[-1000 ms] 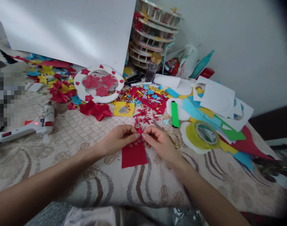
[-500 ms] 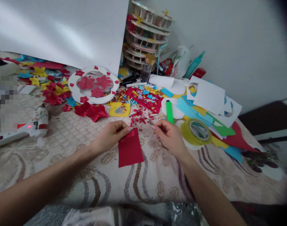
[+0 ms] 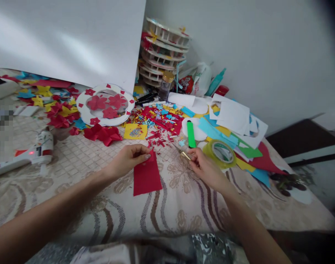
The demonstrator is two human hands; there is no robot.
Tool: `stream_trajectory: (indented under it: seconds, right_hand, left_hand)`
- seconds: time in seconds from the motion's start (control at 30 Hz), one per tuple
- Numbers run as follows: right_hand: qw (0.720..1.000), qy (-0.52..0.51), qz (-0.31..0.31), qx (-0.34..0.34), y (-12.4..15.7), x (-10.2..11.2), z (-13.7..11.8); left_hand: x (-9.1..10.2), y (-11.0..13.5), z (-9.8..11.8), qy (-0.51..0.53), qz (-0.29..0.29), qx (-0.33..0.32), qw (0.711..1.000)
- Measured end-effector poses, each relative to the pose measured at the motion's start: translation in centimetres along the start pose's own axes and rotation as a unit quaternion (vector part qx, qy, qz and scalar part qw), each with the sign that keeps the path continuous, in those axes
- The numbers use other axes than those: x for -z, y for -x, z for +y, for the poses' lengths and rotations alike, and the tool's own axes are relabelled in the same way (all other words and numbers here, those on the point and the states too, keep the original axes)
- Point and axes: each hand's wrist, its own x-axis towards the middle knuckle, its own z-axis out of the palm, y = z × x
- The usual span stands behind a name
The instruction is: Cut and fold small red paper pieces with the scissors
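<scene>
My left hand (image 3: 126,161) is closed in a pinch on a small red paper piece (image 3: 151,156), mostly covered by the fingers. Directly beneath it a larger red paper rectangle (image 3: 147,179) lies flat on the patterned tablecloth (image 3: 181,209). To the right, my right hand (image 3: 207,169) is closed round a small pair of scissors (image 3: 186,156) with gold-coloured handles. Their blades point toward the scraps, apart from the red paper. Beyond both hands lie red paper scraps (image 3: 158,137) and a yellow square (image 3: 135,131) bearing a speckled patch.
A glue gun (image 3: 42,150) with a lit red light lies at left. Red paper flowers (image 3: 103,134) and a white scalloped ring (image 3: 83,108) sit behind. At right are a tape roll (image 3: 219,154), a green marker (image 3: 191,134) and paper sheets (image 3: 233,115). A tiered white structure (image 3: 166,51) stands behind.
My right hand has moved slightly right and turned, so the gold scissor handles now show. My left hand keeps its pinch on the small red piece. The camera view has shifted slightly.
</scene>
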Motion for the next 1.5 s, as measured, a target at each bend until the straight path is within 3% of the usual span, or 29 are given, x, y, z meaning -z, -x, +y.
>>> stream_trajectory:
  seconds: [0.07,0.13,0.23,0.3,0.57,0.73,1.03,1.23,1.5]
  right_hand:
    - [0.994,-0.111,0.01,-0.011,-0.1,0.4,-0.2]
    - [0.969,-0.245,0.002,-0.02,-0.6,0.7,-0.8]
    - [0.915,-0.398,-0.054,-0.03,-2.0,0.3,-2.4]
    - [0.894,-0.436,-0.092,-0.043,-3.0,-0.5,-3.7]
    - [0.883,-0.452,-0.119,-0.048,-4.2,-3.8,-5.8]
    - [0.887,-0.435,-0.151,-0.03,-3.7,-3.6,-6.0]
    - [0.888,-0.431,-0.161,-0.031,-3.1,-4.1,-5.8]
    - [0.865,-0.479,-0.147,-0.04,-2.5,-4.6,-6.0]
    - [0.908,-0.377,-0.178,0.033,-1.1,-3.7,-6.1]
  left_hand:
    - [-0.2,-0.1,0.3,0.021,0.006,0.006,1.0]
    - [-0.4,-0.4,0.9,0.038,0.014,0.011,0.999]
    - [-0.8,-0.8,1.7,0.055,0.019,0.018,0.998]
    - [-1.1,-1.0,1.9,0.068,0.023,0.017,0.997]
    - [-1.6,-0.6,1.6,0.1,0.022,0.03,0.994]
    - [-1.9,-0.3,1.6,0.078,-0.03,0.048,0.995]
    - [-1.9,0.0,1.4,0.068,-0.049,0.079,0.993]
    - [-1.0,-0.1,1.3,0.119,-0.007,0.08,0.99]
    - [-0.3,-0.1,1.5,0.201,-0.008,0.069,0.977]
